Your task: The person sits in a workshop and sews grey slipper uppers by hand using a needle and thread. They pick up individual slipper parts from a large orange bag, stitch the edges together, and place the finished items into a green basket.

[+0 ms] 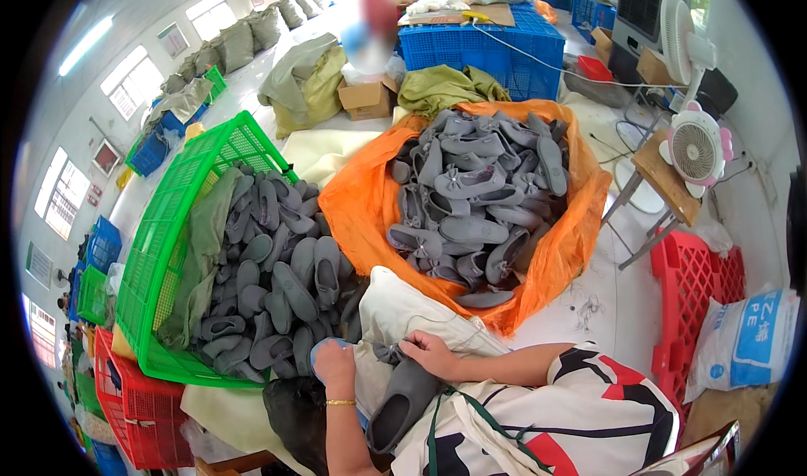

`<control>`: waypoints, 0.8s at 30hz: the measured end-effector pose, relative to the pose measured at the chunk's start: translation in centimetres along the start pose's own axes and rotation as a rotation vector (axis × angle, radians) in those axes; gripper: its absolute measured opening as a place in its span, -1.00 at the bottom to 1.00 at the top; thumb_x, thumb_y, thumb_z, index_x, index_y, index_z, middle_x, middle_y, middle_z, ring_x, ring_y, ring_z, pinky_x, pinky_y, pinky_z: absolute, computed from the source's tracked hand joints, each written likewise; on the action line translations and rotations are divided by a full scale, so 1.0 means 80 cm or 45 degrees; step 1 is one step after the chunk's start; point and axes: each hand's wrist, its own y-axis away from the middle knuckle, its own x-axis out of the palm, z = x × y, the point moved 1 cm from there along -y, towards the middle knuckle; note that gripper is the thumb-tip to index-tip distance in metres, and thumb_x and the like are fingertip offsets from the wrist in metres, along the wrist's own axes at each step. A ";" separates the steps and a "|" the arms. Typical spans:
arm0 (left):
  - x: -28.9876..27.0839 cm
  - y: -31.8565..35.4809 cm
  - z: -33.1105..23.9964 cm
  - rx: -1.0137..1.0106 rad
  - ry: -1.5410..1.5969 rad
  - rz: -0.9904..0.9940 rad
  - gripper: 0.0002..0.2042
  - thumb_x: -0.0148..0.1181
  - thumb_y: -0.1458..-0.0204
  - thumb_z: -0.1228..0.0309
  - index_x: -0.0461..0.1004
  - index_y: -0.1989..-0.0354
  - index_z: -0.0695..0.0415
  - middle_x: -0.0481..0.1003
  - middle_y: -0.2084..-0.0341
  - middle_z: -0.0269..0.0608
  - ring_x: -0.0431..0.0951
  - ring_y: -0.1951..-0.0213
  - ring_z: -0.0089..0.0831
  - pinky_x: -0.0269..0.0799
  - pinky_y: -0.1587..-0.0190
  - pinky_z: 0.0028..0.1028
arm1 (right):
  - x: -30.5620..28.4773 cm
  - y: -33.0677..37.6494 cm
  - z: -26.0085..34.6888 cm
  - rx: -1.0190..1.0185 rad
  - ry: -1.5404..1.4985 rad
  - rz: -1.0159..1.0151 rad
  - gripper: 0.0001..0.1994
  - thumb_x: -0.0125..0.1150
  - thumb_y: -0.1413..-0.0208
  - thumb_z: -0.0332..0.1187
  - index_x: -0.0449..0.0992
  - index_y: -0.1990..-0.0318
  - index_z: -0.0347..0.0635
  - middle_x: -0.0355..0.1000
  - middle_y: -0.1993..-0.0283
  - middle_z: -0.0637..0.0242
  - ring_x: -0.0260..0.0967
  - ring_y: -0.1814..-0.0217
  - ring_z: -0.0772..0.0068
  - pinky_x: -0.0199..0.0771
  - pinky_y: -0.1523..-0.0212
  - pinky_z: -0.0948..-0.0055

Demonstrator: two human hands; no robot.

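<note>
A grey slip-on shoe (410, 389) lies on my lap, its opening toward me. My right hand (430, 355) is closed at the shoe's far end, thumb and fingers pinching there. Just left of those fingertips sits a small grey bow-like piece (387, 354); whether it is joined to the shoe I cannot tell. My left hand (334, 363), with a gold bracelet at the wrist, is closed beside it, and what its fingers hold is hidden. A white cloth (391, 308) spreads under and beyond both hands.
A green crate (172, 257) of plain grey shoes stands at the left. Ahead, an orange sack (357, 215) holds grey shoes, some with bows. A red crate (139, 404) is at lower left. On the right are a small fan (696, 147) on a stool and a red pallet (683, 308).
</note>
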 end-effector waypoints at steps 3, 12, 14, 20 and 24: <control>0.022 0.001 0.013 0.011 0.132 -0.063 -0.73 0.30 0.04 0.21 0.47 0.39 0.17 0.52 0.38 -0.01 0.55 0.27 -0.02 0.46 0.25 -0.11 | -0.003 0.000 -0.010 0.024 -0.074 0.026 -0.77 0.18 -0.25 -0.22 0.46 0.31 -0.21 0.29 0.45 0.60 0.13 0.41 0.73 0.22 0.38 0.62; 0.047 0.002 0.101 -0.347 1.760 -0.558 -0.81 0.11 -0.25 0.38 0.34 0.42 0.14 0.30 0.53 -0.49 0.26 0.48 -0.66 0.28 0.39 -0.56 | 0.001 0.006 -0.013 0.012 -0.071 0.063 -0.77 0.18 -0.25 -0.21 0.47 0.29 -0.21 0.27 0.43 0.59 0.13 0.38 0.73 0.23 0.35 0.61; 0.027 0.007 0.100 -0.398 2.066 -0.644 -0.83 0.09 -0.27 0.37 0.33 0.36 0.14 0.29 0.54 -0.49 0.25 0.48 -0.67 0.27 0.37 -0.58 | -0.003 0.007 -0.009 0.023 -0.048 0.059 -0.77 0.18 -0.25 -0.21 0.47 0.28 -0.20 0.27 0.43 0.59 0.13 0.38 0.73 0.23 0.35 0.61; -0.013 0.044 0.117 -0.492 1.916 -0.924 -0.79 -0.01 -0.30 0.30 0.31 0.32 0.17 0.30 0.46 -0.41 0.27 0.40 -0.62 0.29 0.29 -0.53 | -0.002 0.004 -0.009 -0.040 -0.034 0.107 -0.80 0.18 -0.26 -0.24 0.46 0.27 -0.19 0.26 0.44 0.61 0.12 0.40 0.76 0.20 0.38 0.65; -0.001 0.060 0.157 -0.632 1.974 -0.962 -0.71 -0.08 -0.29 0.27 0.35 0.27 0.31 0.40 0.36 -0.21 0.36 0.30 -0.45 0.35 0.19 -0.37 | 0.007 0.010 0.001 -0.051 -0.033 0.130 -0.82 0.16 -0.27 -0.27 0.44 0.29 -0.18 0.25 0.44 0.61 0.12 0.41 0.76 0.18 0.41 0.65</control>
